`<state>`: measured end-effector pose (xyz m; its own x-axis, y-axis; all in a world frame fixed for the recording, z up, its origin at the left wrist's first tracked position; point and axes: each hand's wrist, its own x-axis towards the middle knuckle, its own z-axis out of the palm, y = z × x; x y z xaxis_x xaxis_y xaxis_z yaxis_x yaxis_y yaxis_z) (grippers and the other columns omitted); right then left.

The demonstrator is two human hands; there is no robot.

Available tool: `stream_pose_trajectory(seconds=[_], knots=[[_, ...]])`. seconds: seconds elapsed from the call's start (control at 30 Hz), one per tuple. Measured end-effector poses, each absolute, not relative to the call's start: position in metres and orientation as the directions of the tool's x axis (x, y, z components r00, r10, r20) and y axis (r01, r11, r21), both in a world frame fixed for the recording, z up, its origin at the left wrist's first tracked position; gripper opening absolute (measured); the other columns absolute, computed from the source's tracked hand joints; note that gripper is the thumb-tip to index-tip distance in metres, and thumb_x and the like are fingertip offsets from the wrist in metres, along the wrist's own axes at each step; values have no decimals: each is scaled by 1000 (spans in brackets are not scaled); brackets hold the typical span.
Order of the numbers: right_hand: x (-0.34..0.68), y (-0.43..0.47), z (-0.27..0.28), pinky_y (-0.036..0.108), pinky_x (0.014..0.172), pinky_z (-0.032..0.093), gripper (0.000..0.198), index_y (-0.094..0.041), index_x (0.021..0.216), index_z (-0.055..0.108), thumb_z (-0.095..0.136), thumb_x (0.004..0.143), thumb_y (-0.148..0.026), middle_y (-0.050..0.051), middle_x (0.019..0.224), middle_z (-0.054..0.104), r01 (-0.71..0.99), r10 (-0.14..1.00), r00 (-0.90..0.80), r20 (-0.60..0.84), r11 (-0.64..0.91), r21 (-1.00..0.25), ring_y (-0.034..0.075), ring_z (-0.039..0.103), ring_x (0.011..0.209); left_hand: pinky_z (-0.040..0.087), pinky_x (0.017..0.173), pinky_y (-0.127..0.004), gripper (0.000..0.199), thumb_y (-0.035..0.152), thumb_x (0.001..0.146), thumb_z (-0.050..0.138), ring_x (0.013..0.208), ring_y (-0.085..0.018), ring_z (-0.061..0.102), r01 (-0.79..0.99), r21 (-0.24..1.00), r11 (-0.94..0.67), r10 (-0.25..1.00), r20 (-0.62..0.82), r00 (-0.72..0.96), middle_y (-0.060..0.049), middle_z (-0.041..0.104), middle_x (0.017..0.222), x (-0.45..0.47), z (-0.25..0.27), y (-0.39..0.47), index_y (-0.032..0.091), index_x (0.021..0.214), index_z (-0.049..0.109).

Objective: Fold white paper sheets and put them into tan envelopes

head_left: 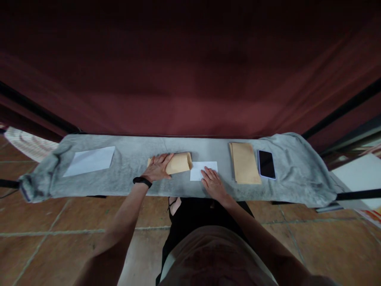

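A brown paper envelope lies sideways on the grey cloth, its right end gaping a little. Across its left part rests my left hand, palm down with fingers spread and a black band on the wrist. Just right of the envelope's mouth is a white sheet of folded paper, flat on the cloth. My right hand lies on this paper's right side, fingers stretched out and touching it. The paper's left edge is close to the envelope's mouth; whether they touch I cannot tell.
A stack of brown envelopes lies to the right, with a phone beside it. More white paper lies at the left. Grey cloth covers the narrow table, and a dark red curtain hangs behind.
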<state>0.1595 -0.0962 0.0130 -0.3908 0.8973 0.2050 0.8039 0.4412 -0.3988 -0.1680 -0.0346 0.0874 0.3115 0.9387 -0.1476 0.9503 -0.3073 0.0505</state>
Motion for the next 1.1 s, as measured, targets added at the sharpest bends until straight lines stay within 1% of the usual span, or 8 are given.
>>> stream_pose_trajectory(seconds=[0.07, 0.13, 0.23, 0.3, 0.43, 0.6, 1.0, 1.1], knots=[[158, -98, 12, 47, 122, 28, 45, -18, 146, 52, 40, 103, -29, 10, 158, 42, 829, 895, -401, 195, 446, -337, 26, 39, 146, 11, 120, -63, 110, 49, 71, 79, 151, -40, 21, 943, 27, -332, 938, -92, 333, -15, 29, 163, -151, 89, -46, 26, 160, 19], [157, -98, 12, 48, 122, 27, 45, -19, 146, 51, 37, 104, -30, 10, 158, 41, 839, 895, -407, 182, 445, -312, 26, 39, 146, 12, 123, -58, 97, 48, 82, 72, 153, -35, 19, 914, 37, -405, 914, 9, 405, -15, 27, 165, -122, 86, -66, 23, 160, 20], [155, -96, 13, 50, 122, 26, 47, -19, 149, 48, 37, 104, -27, 10, 159, 39, 846, 893, -424, 154, 451, -286, 27, 38, 146, 15, 126, -47, 78, 49, 95, 57, 154, -26, 21, 784, 108, -611, 792, 85, 605, -12, 29, 164, -64, 69, -99, 20, 159, 22], [156, -95, 12, 49, 122, 26, 51, -17, 152, 44, 39, 101, -22, 12, 161, 36, 849, 887, -441, 138, 462, -258, 27, 36, 148, 19, 126, -44, 76, 53, 97, 52, 153, -24, 23, 742, 156, -652, 757, 94, 646, -13, 30, 164, -30, 53, -118, 17, 158, 24], [165, -92, 10, 49, 121, 26, 55, -16, 155, 36, 37, 101, -21, 12, 162, 32, 848, 882, -449, 145, 472, -241, 28, 32, 150, 23, 124, -45, 81, 60, 98, 46, 152, -27, 24, 797, 213, -565, 824, 86, 560, -19, 28, 163, -2, 25, -132, 12, 158, 23], [179, -86, 5, 53, 120, 25, 54, -12, 156, 34, 31, 104, -28, 14, 161, 34, 869, 911, -378, 165, 411, -276, 28, 32, 149, 19, 125, -46, 85, 65, 96, 46, 154, -28, 19, 825, 216, -522, 851, 61, 522, -21, 25, 163, -7, 16, -129, 8, 156, 25], [202, -85, -3, 53, 120, 24, 57, -5, 156, 31, 29, 104, -28, 20, 160, 34, 923, 950, -204, 234, 267, -278, 30, 33, 148, 22, 125, -48, 87, 61, 96, 49, 154, -30, 17, 877, 180, -446, 895, 90, 436, -23, 24, 163, -22, 14, -140, 4, 156, 23], [193, -89, 2, 53, 121, 24, 56, -6, 155, 33, 30, 104, -27, 19, 161, 33, 899, 943, -241, 228, 305, -313, 30, 32, 149, 22, 125, -51, 85, 58, 97, 49, 153, -31, 18, 879, 185, -439, 898, 113, 425, -23, 25, 163, -17, 15, -141, 5, 156, 22]])
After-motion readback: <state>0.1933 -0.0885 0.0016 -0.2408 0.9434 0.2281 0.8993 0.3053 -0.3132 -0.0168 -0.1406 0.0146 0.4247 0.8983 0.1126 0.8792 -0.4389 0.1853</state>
